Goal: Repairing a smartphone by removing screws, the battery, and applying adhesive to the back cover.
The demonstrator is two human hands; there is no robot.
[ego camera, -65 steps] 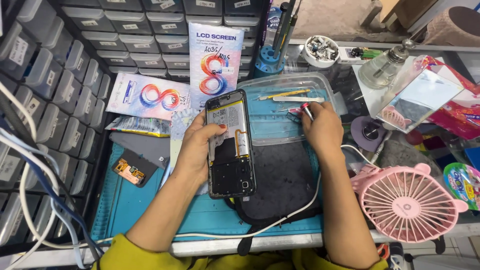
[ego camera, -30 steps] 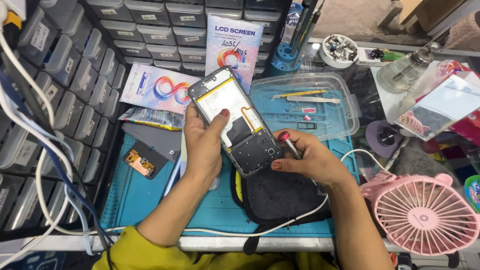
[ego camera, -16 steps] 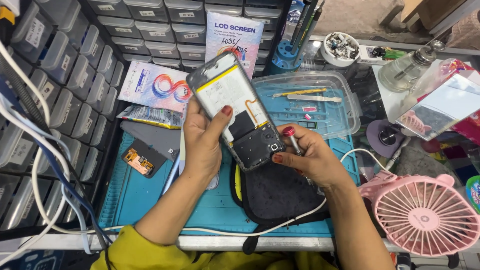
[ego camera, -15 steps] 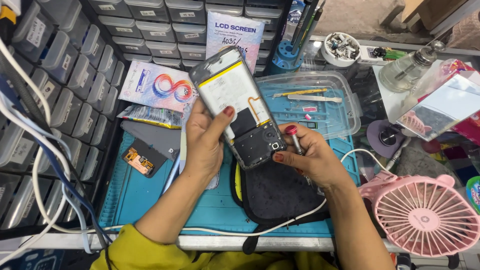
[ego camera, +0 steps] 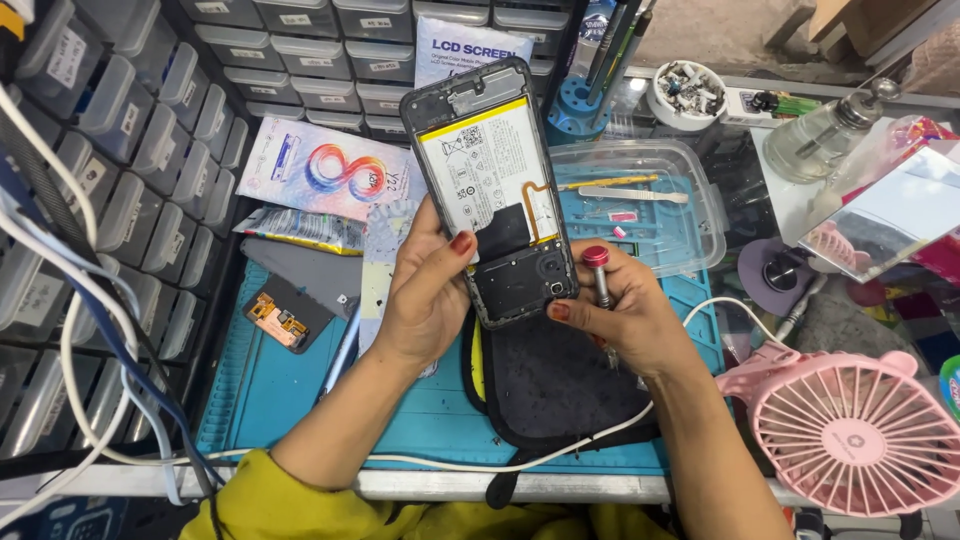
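I hold an opened smartphone [ego camera: 490, 180] upright above the mat, its back cover off, the white battery and dark circuit plates showing. My left hand [ego camera: 425, 290] grips its left edge, thumb pressed on the lower part of the battery. My right hand [ego camera: 620, 320] supports the phone's lower right corner with the thumb and also holds a small screwdriver [ego camera: 600, 275] with a red cap, standing upright in the fingers.
A blue work mat [ego camera: 270, 400] carries a black pad [ego camera: 560, 390], a small circuit part [ego camera: 275, 315] and a white cable. A clear plastic tray [ego camera: 690, 200] with tools lies behind. Grey drawer bins [ego camera: 110, 170] fill the left. A pink fan [ego camera: 860, 430] stands at right.
Both hands lifted the phone off the mat and tilted it up toward the camera. My right hand came back from the tray holding the screwdriver and now steadies the phone's lower corner.
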